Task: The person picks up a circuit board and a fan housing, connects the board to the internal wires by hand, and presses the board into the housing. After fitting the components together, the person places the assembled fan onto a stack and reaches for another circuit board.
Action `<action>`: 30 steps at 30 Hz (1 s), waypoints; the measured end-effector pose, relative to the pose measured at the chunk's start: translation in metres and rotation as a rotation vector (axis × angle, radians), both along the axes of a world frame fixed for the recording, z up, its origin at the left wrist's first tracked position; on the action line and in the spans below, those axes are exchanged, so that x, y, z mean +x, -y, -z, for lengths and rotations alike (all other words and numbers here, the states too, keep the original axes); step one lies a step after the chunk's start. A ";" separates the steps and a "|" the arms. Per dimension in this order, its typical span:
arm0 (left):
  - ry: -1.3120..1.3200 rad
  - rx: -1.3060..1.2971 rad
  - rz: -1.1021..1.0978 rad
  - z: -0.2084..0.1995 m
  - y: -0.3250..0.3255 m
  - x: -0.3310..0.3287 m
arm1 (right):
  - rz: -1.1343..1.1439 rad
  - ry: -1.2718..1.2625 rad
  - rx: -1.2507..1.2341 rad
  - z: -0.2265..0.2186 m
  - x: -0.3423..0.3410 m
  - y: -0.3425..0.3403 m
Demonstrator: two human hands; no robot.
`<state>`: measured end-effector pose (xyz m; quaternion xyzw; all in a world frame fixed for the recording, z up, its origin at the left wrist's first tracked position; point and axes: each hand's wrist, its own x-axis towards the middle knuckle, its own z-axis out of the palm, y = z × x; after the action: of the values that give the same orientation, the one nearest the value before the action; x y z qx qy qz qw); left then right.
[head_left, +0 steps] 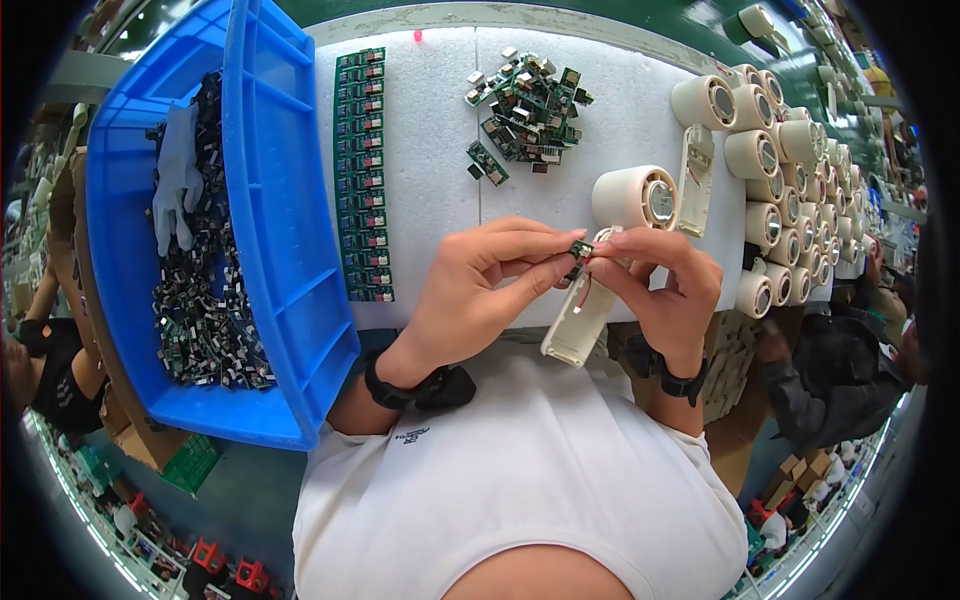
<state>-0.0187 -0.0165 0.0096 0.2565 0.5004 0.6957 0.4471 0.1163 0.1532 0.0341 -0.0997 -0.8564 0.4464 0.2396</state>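
Between thumb and fingers, my left hand [475, 285] pinches a small green circuit board [580, 248]. My right hand [665, 290] is closed at the neck of a cream handheld fan [632, 198], its fingertips right beside the board. The fan's open handle shell [578, 328] slants down toward me, its hollow side up. Thin red and dark wires [586, 290] show at the board and over the shell; my fingers partly hide where they join. A separate cream half shell [695, 180] lies on the white surface beyond my right hand.
A panel strip of green boards [361, 175] lies on the left of the white foam surface [430, 150]. Loose boards are heaped [535, 110] at the back. Several cream fans [770, 200] stack at the right. A blue bin [290, 200] with boards and a glove [178, 175] stands left.
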 end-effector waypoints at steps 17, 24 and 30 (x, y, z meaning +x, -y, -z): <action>0.189 0.030 0.102 -0.001 -0.006 -0.001 | -0.059 -0.187 0.031 0.022 0.010 -0.011; 0.177 -0.011 0.162 -0.002 -0.007 -0.005 | -0.037 -0.207 0.034 0.024 0.011 -0.006; 0.234 -0.007 0.178 -0.001 -0.007 -0.006 | -0.049 -0.209 0.143 0.024 0.011 -0.007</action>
<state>-0.0243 -0.0093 0.0102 0.2153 0.4227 0.6767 0.5631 0.1276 0.1606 0.0102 -0.0142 -0.8587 0.3978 0.3228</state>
